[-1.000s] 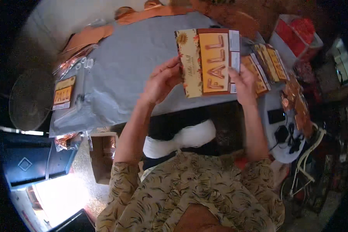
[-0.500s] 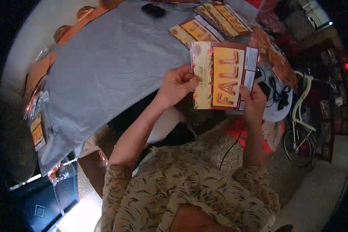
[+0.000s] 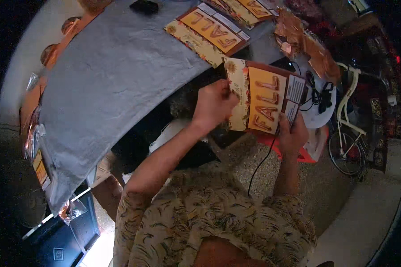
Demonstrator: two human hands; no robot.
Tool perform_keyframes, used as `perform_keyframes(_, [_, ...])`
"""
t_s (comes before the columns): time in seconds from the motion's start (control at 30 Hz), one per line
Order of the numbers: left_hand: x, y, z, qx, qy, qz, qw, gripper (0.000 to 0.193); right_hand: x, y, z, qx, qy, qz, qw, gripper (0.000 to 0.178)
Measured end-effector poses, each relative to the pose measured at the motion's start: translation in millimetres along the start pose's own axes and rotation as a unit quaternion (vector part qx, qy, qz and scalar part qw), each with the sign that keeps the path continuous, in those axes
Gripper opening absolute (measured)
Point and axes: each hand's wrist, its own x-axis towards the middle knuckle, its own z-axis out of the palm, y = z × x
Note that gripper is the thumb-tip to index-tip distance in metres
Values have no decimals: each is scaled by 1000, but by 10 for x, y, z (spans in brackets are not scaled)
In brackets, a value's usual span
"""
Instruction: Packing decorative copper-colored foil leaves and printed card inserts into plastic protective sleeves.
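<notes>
A flat balloon packet (image 3: pixel 265 98) is held up in front of me, past the table's near edge. Its front has an orange panel picturing copper balloon letters, a cream strip with leaves on the left and white label blocks on the right. My right hand (image 3: pixel 294 133) grips its lower right corner, thumb on the front. At the left edge, the curled fingers of my left hand (image 3: pixel 214 107) are closed on the cream strip; the fingertips are partly hidden. Similar packets (image 3: pixel 207 33) lie on the table behind it, with others (image 3: pixel 245 11) farther back.
A grey cloth covers the curved table (image 3: pixel 111 75). A black object (image 3: pixel 145 6) lies at its far side. Copper-coloured foil (image 3: pixel 314 51) and black cables (image 3: pixel 318 95) sit to the right, near a pale bicycle (image 3: pixel 347 115). Another packet (image 3: pixel 41 169) rests at the left edge.
My view has shifted, so the table packets appear lower and farther left. The held packet has tilted slightly, and my left hand has moved farther over its left edge.
</notes>
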Motion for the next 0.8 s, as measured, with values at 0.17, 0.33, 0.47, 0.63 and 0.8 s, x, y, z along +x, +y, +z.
perform_keyframes(0.17, [-49,52,121,-61,-2,2,998,24,-43,-25,-44,-18,-9,68,997,31])
perform_keyframes(0.33, [-16,247,-63,-275,-158,-201,927,27,39,224,-46,318,-21,159,934,35])
perform_keyframes(0.47, [-41,23,-117,-304,-173,-266,898,31,24,321,-4,342,-42,177,922,38])
perform_keyframes(0.63, [-21,-79,-119,-306,-173,-281,893,34,3,363,8,330,-33,190,924,36])
perform_keyframes(0.8, [-25,-259,-90,-410,-137,-312,846,34,38,466,15,325,-39,184,927,35])
